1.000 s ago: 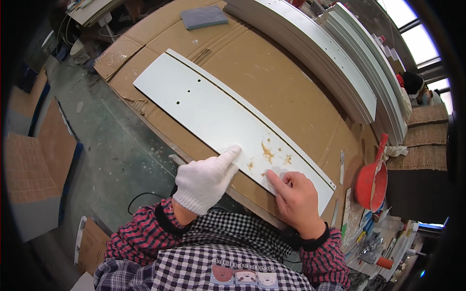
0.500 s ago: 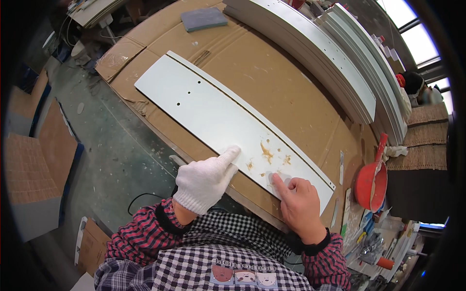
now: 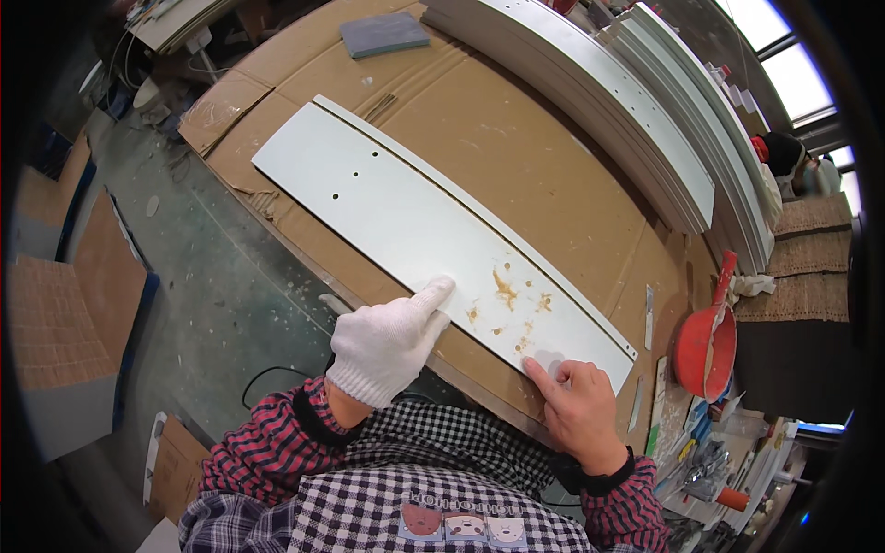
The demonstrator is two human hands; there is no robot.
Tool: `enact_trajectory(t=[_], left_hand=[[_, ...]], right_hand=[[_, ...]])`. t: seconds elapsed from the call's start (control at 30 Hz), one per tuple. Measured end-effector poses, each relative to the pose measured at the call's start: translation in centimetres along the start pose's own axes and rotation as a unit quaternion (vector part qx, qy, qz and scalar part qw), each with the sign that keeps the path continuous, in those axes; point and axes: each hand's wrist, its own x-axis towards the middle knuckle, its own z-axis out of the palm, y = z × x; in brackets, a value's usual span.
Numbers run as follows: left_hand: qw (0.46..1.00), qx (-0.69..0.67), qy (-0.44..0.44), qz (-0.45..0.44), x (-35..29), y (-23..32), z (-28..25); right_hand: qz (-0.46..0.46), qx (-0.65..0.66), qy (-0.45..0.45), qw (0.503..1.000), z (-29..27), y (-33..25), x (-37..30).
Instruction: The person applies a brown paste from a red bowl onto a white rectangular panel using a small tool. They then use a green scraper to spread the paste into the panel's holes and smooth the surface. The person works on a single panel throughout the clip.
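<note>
A long white board (image 3: 387, 217) lies slantwise on a cardboard-covered table, with a narrow groove along its far edge. Three dark holes show toward its left end. Brown filler smears (image 3: 504, 289) surround several filled spots toward its right end. My left hand (image 3: 383, 350), in a white knitted glove, grips the near edge, its index finger stretched out on top and its thumb by the edge. Bare, my right hand (image 3: 583, 410) touches the board near the lowest smear with its thumb stretched out. Its index finger is bent; the other fingers are partly hidden. It holds nothing visible.
Stacked white curved boards (image 3: 636, 101) stand along the far right of the cardboard (image 3: 590, 217). A grey flat block (image 3: 384, 35) lies at the far edge. To the right are a red scoop (image 3: 705, 355), thin metal strips (image 3: 649, 318) and cluttered tools. Another person (image 3: 802, 166) is at far right.
My right thumb has slid down and slightly right toward the board's near edge, uncovering a brown smear. My left hand stays in place. The view has shifted slightly.
</note>
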Motion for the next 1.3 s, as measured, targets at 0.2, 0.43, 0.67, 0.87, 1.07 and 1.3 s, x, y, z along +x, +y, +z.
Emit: enact_trajectory(t=[0.2, 0.43, 0.67, 0.87, 1.07, 1.3], left_hand=[[0.999, -0.017, -0.026, -0.023, 0.1, -0.1, 0.0], [0.999, 0.007, 0.022, 0.028, 0.0, -0.5, 0.4], [1.0, -0.007, -0.008, 0.005, 0.1, -0.2, 0.0], [1.0, -0.016, -0.026, -0.003, 0.1, -0.2, 0.1], [0.999, -0.023, -0.033, -0.009, 0.0, -0.4, 0.1], [0.999, -0.005, -0.038, -0.014, 0.2, -0.2, 0.1]], right_hand=[[-0.015, 0.026, 0.02, 0.999, 0.0, -0.2, 1.6], [-0.008, 0.025, 0.029, 0.999, 0.4, 0.1, 1.3], [0.006, 0.031, 0.046, 0.998, 0.1, 0.1, 1.7], [-0.013, 0.046, 0.044, 0.998, 0.4, 0.2, 2.4], [-0.027, 0.046, 0.054, 0.997, 0.1, -0.7, 4.1], [-0.078, 0.046, 0.052, 0.995, 0.4, -3.0, 6.9]])
